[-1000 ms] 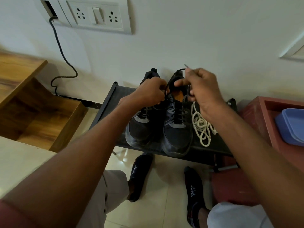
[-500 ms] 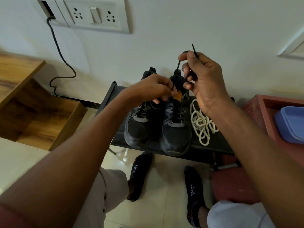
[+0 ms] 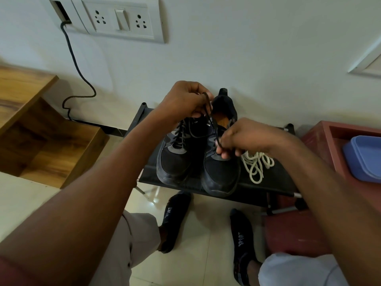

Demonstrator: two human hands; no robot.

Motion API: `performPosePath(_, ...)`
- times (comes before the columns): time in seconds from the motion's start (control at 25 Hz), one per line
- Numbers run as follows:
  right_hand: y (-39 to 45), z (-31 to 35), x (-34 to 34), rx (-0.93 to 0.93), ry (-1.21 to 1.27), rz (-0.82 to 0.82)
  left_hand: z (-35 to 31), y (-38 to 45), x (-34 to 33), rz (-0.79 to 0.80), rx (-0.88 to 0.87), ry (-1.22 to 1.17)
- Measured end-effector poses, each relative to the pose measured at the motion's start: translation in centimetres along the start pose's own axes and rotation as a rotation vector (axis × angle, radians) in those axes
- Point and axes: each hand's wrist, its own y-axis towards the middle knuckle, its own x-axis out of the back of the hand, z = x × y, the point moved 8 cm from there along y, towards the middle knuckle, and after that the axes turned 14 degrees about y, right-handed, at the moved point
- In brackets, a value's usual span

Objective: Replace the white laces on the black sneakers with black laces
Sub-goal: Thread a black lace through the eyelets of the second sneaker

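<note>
Two black sneakers stand side by side on a low black rack (image 3: 274, 182), the left sneaker (image 3: 175, 162) laced in black and the right sneaker (image 3: 220, 176) partly hidden by my hands. My left hand (image 3: 185, 102) is raised above the shoes' tongues and grips one end of a black lace (image 3: 210, 120). My right hand (image 3: 245, 137) is low over the right sneaker's eyelets and pinches the same lace farther down. A loose pile of white laces (image 3: 257, 166) lies on the rack just right of the right sneaker.
A red plastic stool (image 3: 321, 139) with a blue lidded box (image 3: 362, 157) stands to the right. Wooden shelving (image 3: 41, 141) is at left, below a wall socket panel (image 3: 121, 19) with a black cable (image 3: 76, 65). My socked feet (image 3: 175, 221) rest on the tiled floor.
My right hand has come down from above the shoes to the right sneaker's eyelets. My left hand has risen and now holds the lace end up high.
</note>
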Motion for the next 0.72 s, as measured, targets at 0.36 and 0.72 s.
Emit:
performPosePath(0.36, 2.2, 2.0, -2.1, 0.251, -0.563, -0.33, -0.9, -1.7, 3.4, -0.082, -0.014, -0.122)
performPosePath(0.72, 0.9, 1.1, 0.0, 0.08, -0.036, -0.401, 0.0, -2.5, 7.5, -0.437, 0.066, -0.565)
